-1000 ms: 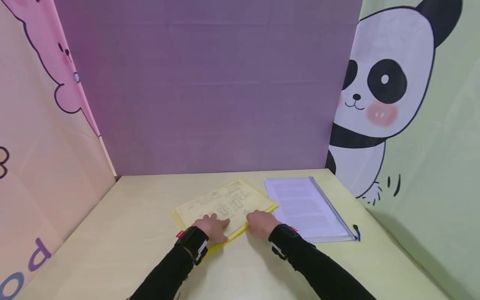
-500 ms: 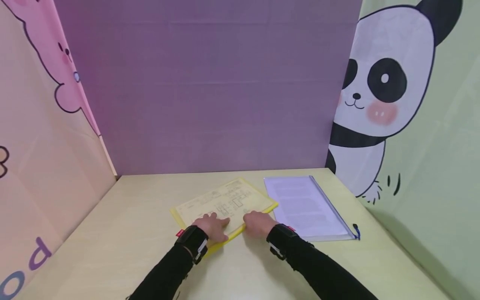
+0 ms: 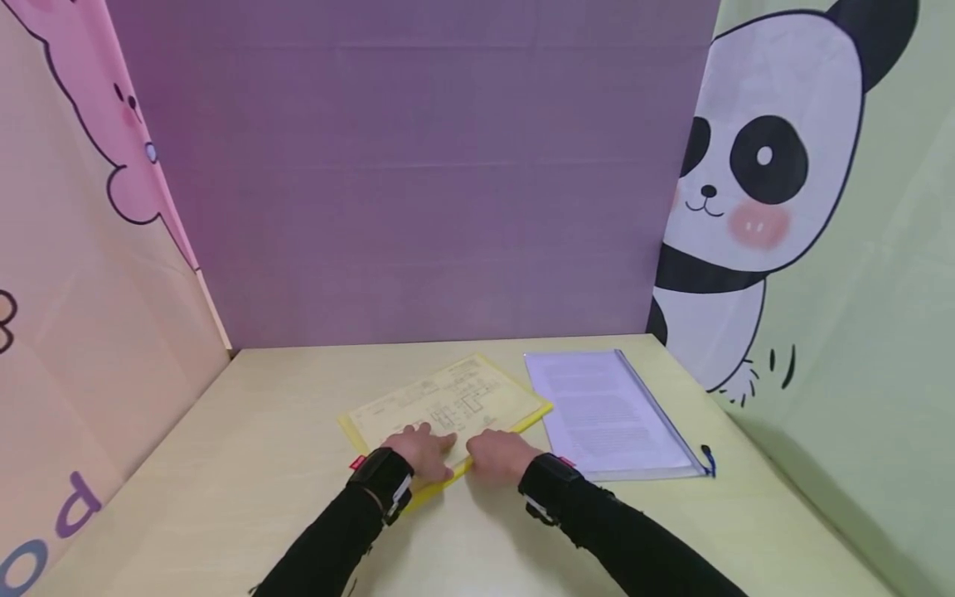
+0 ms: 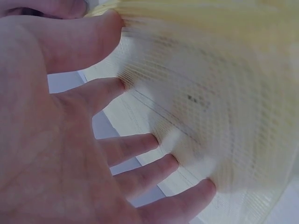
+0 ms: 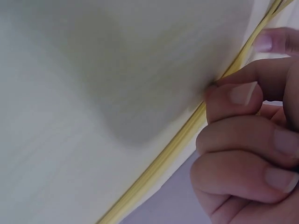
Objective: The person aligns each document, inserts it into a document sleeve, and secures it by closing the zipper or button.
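A yellow mesh zip pouch (image 3: 425, 394) with a printed sheet inside lies askew on the table. My left hand (image 3: 420, 453) rests on its near part. In the left wrist view, the spread fingers (image 4: 135, 148) press their tips into the mesh, and the thumb lies at the yellow edge. My right hand (image 3: 501, 456) is at the near edge, right of the left hand. The right wrist view has the thumb and index finger pinching the yellow zip edge (image 5: 161, 163), with the other fingers curled. A small dark spot shows at the fingertips; the zip slider itself cannot be made out.
A clear document pouch (image 3: 612, 414) holding printed white sheets lies to the right, with a dark blue pull (image 3: 709, 462) at its near right corner. The pale wooden table (image 3: 246, 464) meets a purple panel at the back and printed walls at both sides.
My right hand has slid left and slightly nearer along the pouch's zip edge, closing in on the left hand. The left hand and the pouch have stayed in place.
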`<state>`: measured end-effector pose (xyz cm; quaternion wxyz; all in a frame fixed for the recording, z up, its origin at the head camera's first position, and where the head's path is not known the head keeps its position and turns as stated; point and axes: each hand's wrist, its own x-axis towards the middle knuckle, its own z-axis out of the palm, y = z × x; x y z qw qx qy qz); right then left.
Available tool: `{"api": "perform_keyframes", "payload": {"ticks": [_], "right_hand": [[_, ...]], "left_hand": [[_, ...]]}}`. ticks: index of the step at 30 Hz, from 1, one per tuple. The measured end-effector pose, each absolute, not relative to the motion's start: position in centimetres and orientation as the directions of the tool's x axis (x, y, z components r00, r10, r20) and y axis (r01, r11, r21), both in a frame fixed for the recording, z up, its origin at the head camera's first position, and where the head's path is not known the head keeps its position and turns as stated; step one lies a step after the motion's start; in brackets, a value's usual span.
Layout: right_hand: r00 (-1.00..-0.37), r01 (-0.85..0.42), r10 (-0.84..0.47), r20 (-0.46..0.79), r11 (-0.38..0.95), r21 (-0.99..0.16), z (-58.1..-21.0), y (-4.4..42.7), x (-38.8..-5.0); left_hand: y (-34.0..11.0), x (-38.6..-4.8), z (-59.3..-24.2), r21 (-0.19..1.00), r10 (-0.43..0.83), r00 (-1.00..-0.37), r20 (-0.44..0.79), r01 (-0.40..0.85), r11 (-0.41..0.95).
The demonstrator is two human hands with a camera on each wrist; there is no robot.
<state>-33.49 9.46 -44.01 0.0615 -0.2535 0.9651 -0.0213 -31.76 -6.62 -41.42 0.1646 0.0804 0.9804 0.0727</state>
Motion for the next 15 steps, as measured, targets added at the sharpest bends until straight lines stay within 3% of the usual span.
{"api": "perform_keyframes", "payload": {"ticks": [9, 15], "right_hand": [[-0.869, -0.477, -0.484, -0.106, 0.875, -0.085, -43.79, 9.14, -33.66], [-0.878, -0.460, -0.464, -0.117, 0.886, -0.061, -43.69, 9.72, -33.88]], "left_hand": [[-6.86, -32.12, -40.97, 0.161, 0.183, -0.936, -0.299, 0.139, 0.977], [-6.65, -31.78, -41.13, 0.073, 0.198, -0.948, -0.249, 0.185, 0.980]]}}
